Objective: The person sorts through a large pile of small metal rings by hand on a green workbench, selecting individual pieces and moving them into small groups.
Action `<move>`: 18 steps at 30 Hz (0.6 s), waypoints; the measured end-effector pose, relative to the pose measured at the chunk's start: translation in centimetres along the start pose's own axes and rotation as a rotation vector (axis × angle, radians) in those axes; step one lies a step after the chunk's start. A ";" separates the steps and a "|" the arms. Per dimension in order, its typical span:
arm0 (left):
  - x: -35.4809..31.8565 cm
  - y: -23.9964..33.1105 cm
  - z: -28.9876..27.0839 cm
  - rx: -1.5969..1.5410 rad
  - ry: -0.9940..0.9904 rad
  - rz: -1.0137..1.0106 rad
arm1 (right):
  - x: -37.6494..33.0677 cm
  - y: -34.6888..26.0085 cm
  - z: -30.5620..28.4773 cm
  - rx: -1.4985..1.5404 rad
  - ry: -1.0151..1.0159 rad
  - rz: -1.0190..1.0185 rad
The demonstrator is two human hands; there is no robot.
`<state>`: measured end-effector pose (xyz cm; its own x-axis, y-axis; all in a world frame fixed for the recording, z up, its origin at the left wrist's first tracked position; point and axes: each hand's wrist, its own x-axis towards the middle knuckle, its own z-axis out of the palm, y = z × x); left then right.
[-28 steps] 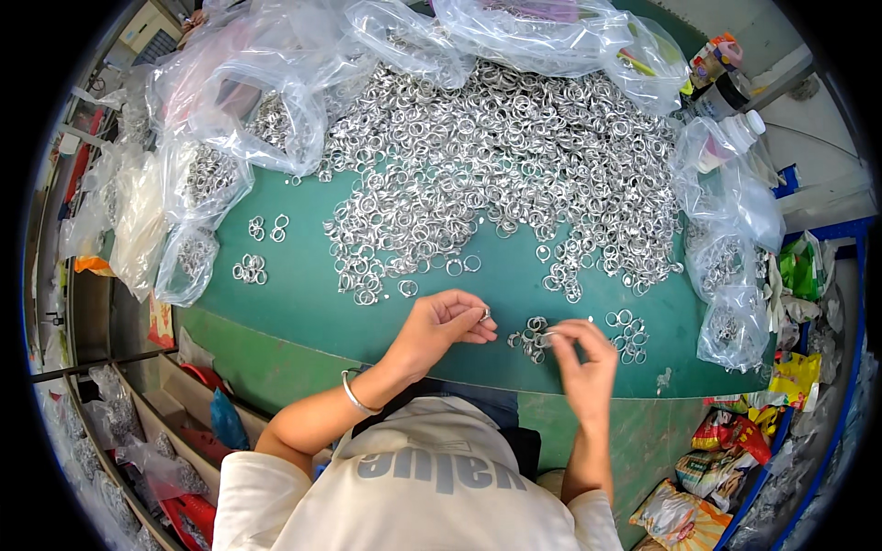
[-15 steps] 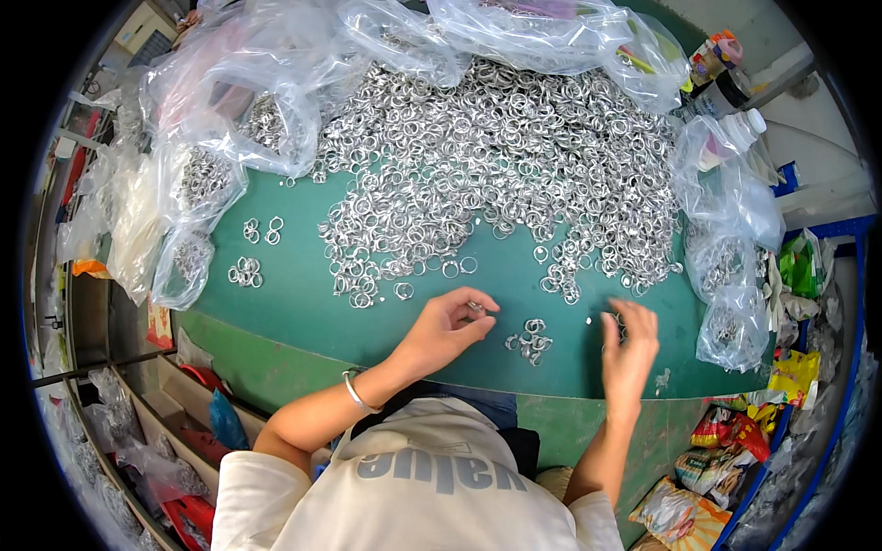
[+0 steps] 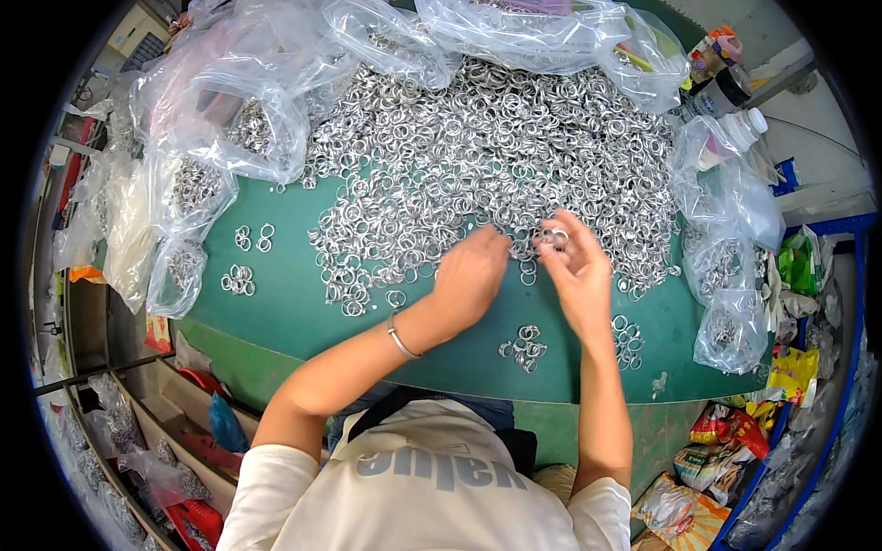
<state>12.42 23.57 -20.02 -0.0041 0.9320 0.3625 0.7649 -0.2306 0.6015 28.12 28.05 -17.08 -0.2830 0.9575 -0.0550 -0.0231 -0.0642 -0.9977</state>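
A wide heap of silver rings (image 3: 514, 119) spreads over the green table (image 3: 303, 321). At the heap's near edge my left hand (image 3: 470, 280), with a bangle on its wrist, has its fingers curled down against the rings. What those fingers hold, if anything, is hidden. Just to its right, my right hand (image 3: 581, 280) pinches a silver ring (image 3: 557, 239) between thumb and fingers. Small groups of rings lie apart from the heap: one cluster (image 3: 524, 349) between my forearms, another cluster (image 3: 627, 342) beside my right forearm, and a bunch (image 3: 238, 280) at the left.
Clear plastic bags (image 3: 248, 119) with rings line the heap's left and far sides, and more bags (image 3: 726, 321) stand at the right. A white-capped bottle (image 3: 742, 129) is at the far right. Drawers (image 3: 175, 404) sit lower left, colourful packets (image 3: 726, 436) lower right.
Both hands have moved away from me to the heap's edge and closer together. Rings now show on the table where my right hand was. My right hand now holds a ring up over the heap.
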 end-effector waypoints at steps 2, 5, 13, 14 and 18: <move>0.2 -0.9 -1.3 0.005 0.038 -0.051 | 0.3 -0.4 -0.9 -0.123 0.066 -0.071; 0.3 -0.7 -3.2 0.029 0.072 -0.107 | -0.1 -0.6 -2.5 -0.517 0.162 -0.174; 0.1 1.2 -2.0 0.068 -0.133 0.075 | -1.7 -0.5 -0.6 -0.975 -0.152 -0.403; 0.0 1.6 -1.6 0.089 -0.115 0.038 | -1.8 -0.4 -0.5 -1.017 -0.151 -0.404; 0.2 0.5 -0.4 0.154 -0.115 0.058 | -1.9 0.3 -1.1 -1.035 -0.072 -0.433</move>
<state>12.60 23.54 -19.36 0.1094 0.9463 0.3041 0.8511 -0.2472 0.4631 29.70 26.47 -17.34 -0.4998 0.8220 0.2730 0.6650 0.5661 -0.4871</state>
